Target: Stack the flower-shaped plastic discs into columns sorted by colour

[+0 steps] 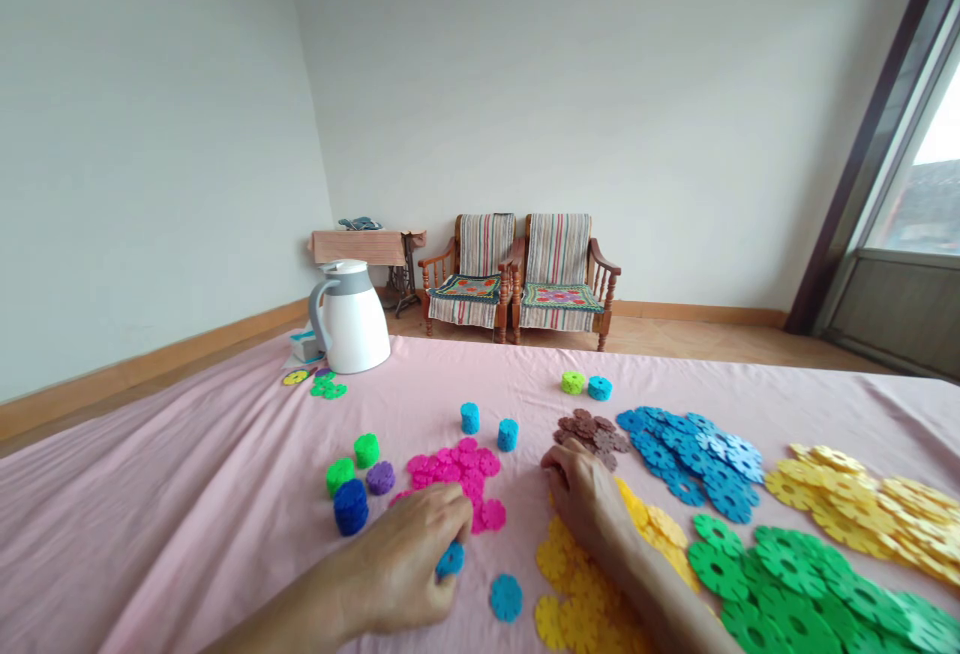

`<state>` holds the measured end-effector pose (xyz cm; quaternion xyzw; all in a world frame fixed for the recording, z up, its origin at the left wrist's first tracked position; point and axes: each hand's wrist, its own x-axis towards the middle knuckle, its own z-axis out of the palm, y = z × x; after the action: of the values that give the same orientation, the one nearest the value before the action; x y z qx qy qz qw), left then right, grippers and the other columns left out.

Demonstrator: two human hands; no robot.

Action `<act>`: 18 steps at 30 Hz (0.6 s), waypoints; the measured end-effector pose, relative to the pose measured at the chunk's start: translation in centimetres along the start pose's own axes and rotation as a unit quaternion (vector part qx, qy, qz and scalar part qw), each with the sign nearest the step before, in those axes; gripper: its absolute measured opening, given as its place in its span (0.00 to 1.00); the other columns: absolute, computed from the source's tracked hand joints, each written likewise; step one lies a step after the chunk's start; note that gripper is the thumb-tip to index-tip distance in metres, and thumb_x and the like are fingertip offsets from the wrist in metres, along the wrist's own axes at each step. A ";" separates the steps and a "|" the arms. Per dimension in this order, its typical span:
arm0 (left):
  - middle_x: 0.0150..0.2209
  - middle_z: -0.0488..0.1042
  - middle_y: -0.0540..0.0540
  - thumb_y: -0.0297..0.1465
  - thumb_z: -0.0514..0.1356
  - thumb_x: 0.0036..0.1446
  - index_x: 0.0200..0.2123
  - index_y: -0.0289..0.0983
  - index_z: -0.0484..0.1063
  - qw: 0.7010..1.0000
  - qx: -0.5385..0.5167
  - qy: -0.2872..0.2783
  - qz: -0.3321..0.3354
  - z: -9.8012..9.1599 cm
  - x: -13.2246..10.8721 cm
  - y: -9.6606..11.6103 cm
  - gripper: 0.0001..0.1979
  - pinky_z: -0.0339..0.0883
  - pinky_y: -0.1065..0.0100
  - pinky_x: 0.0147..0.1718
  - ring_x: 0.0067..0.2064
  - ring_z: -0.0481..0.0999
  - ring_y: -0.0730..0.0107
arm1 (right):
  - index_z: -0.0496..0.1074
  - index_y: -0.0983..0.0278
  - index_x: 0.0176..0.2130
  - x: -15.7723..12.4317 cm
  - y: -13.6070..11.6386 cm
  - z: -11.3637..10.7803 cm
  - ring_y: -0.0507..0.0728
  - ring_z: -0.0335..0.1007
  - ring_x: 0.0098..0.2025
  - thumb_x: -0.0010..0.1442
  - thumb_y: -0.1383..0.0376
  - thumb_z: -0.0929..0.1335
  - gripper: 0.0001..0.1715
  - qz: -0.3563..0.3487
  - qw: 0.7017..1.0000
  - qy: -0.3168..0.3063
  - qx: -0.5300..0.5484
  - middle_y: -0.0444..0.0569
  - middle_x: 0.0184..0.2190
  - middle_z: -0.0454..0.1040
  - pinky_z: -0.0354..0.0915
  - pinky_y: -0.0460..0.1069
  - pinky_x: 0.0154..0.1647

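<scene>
My left hand point(416, 554) is closed around blue flower-shaped plastic discs point(450, 560), low over the pink cloth. Just beyond it spreads a pile of magenta discs point(456, 469), and a single blue disc point(506, 598) lies flat to its right. My right hand point(589, 494) has its fingers curled down at the near left edge of the brown discs point(589, 431); what is between the fingertips is hidden. Yellow discs point(581, 584) lie under and beside the right forearm. Small blue stacks point(508, 435) stand between the hands, farther back.
Green stacks point(366, 450), a purple stack point(380, 478) and a dark blue stack point(350, 509) stand at left. Piles of blue point(690, 459), green point(802, 584) and pale yellow discs point(847, 499) cover the right. A white jug point(356, 324) stands at the back left.
</scene>
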<state>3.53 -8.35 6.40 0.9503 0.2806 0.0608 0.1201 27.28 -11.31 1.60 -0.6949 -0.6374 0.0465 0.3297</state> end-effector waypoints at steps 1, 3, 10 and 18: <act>0.33 0.66 0.49 0.20 0.52 0.35 0.29 0.39 0.61 1.000 0.006 0.004 0.003 0.1 -0.2 0.1 0.14 0.56 0.69 0.31 0.35 0.66 0.66 | 0.71 0.65 0.29 0.0 0.0 0.0 0.53 0.68 0.36 0.53 0.74 0.59 0.13 0.000 1.000 0.001 0.001 0.49 0.32 0.70 0.56 0.45 0.35; 0.34 0.66 0.49 0.18 0.51 0.35 0.30 0.39 0.61 1.000 0.012 0.005 0.003 0.2 -0.4 0.3 0.15 0.57 0.68 0.33 0.37 0.66 0.65 | 0.71 0.65 0.29 0.0 0.0 0.0 0.53 0.68 0.36 0.53 0.74 0.59 0.13 0.000 1.000 0.001 0.002 0.49 0.31 0.70 0.56 0.45 0.35; 0.38 0.68 0.49 0.20 0.53 0.41 0.34 0.40 0.65 0.998 -0.052 0.012 -0.017 -0.2 -0.9 -0.1 0.15 0.58 0.68 0.39 0.41 0.66 0.65 | 0.72 0.65 0.29 0.1 0.4 0.2 0.53 0.68 0.36 0.53 0.74 0.60 0.13 -0.004 1.000 0.002 -0.001 0.49 0.32 0.71 0.56 0.45 0.35; 0.35 0.68 0.49 0.22 0.56 0.44 0.33 0.38 0.69 0.994 -0.076 -0.035 -0.067 -1.4 -1.4 -0.5 0.11 0.57 0.70 0.36 0.38 0.67 0.67 | 0.72 0.65 0.29 0.0 0.1 0.0 0.53 0.68 0.36 0.53 0.74 0.60 0.13 0.000 1.000 -0.001 -0.004 0.49 0.31 0.71 0.56 0.44 0.35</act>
<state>1.86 -8.41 7.54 0.9190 0.3338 0.0401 0.2057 27.38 -11.26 1.50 -0.6963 -0.6378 0.0451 0.3261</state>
